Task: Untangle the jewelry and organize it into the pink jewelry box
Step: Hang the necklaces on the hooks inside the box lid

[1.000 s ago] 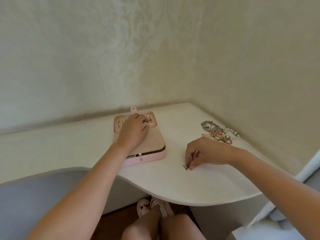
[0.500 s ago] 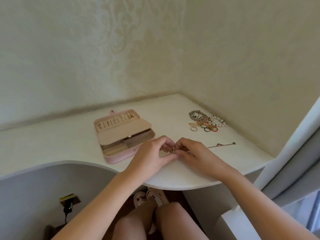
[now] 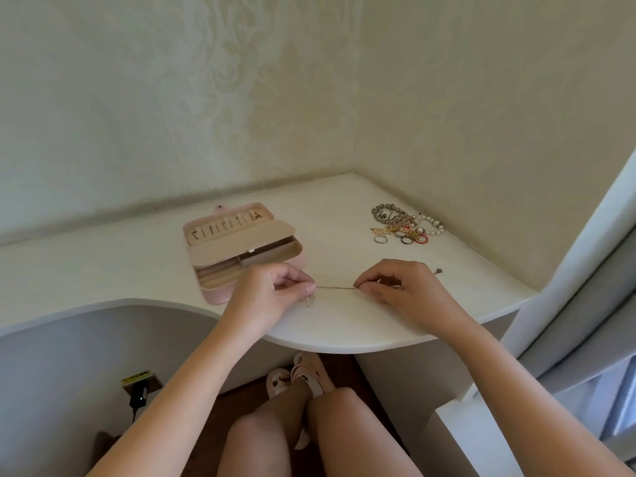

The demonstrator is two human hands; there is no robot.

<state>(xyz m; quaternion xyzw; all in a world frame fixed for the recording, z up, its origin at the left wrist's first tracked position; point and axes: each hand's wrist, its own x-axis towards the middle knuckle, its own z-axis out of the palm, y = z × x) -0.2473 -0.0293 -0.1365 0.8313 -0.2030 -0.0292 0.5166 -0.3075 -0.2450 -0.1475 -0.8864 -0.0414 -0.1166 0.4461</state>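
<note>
Between the two hands, just above the white desk (image 3: 344, 325), a thin chain (image 3: 335, 287) runs taut. The left hand (image 3: 272, 290) pinches one end and the right hand (image 3: 399, 287) the other, each thumb to fingertip. Slack loops faintly under the left fingers, and what may be a pendant (image 3: 437, 270) peeks past the right hand. The open pink jewelry box (image 3: 220, 297) lies just left of the grip. The tangled jewelry pile (image 3: 406, 225) sits well behind.

White desk (image 3: 103, 270) bears pink jewelry box (image 3: 242, 251) and seemingly tangled jewelry pile (image 3: 406, 225).
</note>
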